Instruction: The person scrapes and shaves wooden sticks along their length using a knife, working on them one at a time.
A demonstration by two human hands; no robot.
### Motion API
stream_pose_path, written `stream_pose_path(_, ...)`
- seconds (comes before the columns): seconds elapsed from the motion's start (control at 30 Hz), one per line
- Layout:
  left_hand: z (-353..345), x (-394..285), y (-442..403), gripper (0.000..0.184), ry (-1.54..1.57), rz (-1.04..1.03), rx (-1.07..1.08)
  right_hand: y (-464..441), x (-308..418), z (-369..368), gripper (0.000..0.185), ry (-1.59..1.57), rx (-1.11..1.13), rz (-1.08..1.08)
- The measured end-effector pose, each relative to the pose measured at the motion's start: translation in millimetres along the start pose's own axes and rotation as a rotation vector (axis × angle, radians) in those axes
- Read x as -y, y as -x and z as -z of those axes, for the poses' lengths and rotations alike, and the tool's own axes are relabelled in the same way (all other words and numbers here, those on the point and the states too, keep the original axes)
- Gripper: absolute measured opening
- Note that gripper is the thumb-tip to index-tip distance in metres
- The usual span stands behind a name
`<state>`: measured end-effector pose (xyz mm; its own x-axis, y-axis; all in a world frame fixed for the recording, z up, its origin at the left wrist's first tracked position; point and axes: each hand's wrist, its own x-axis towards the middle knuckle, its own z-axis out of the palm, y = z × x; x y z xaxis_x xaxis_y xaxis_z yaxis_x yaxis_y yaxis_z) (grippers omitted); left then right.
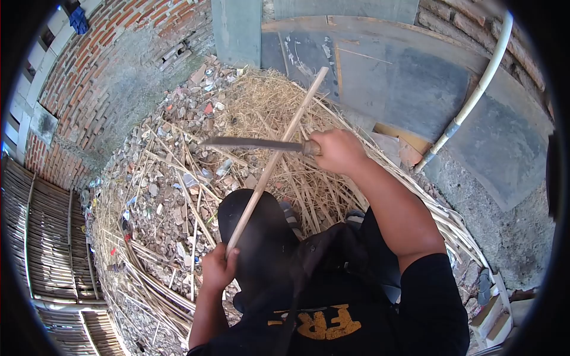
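Note:
My left hand point(218, 268) is closed round the lower end of a long pale bamboo strip point(279, 152), which slants up and away to the right, past my knee. In my right hand point(339, 152) is the handle of a machete point(252, 143); its dark blade points left and crosses the strip near the middle. Whether the edge touches the strip, I cannot tell. Beneath both hands lies a heap of straw-coloured shavings point(267, 98) and split pieces.
Rubble point(172, 202) with loose bamboo strips covers the ground at left. A brick wall point(77, 89) stands behind, with a woven bamboo panel point(50, 237) at far left. Grey boards point(404, 77) lean at the back right, beside a pale pipe point(475, 95).

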<state>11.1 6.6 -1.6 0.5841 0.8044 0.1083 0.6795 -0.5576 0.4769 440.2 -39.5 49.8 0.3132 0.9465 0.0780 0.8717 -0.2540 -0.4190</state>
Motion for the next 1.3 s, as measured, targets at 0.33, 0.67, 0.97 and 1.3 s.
stream_pose_path(0.33, 8.8, 5.3, 0.8, 0.036, -0.052, -0.047, -0.025, -44.3, -75.4, -26.6, 0.033, -0.192, -0.354, -0.327)
stream_pose_path(0.67, -3.1, 0.6, -1.7, 0.039, 0.055, 0.026, -0.016, -0.7, 0.1, -8.5, 0.018, 0.063, -0.053, 0.149)
stream_pose_path(0.97, 6.2, 4.4, -1.2, 0.039, 0.009, 0.006, 0.000, -34.0, -54.5, -23.2, 0.026, -0.249, -0.259, -0.224)
stream_pose_path(1.3, -3.0, 1.8, -5.6, 0.040, 0.076, -0.022, -0.023, 6.7, 9.2, 7.6, 0.024, 0.045, 0.023, 0.110)
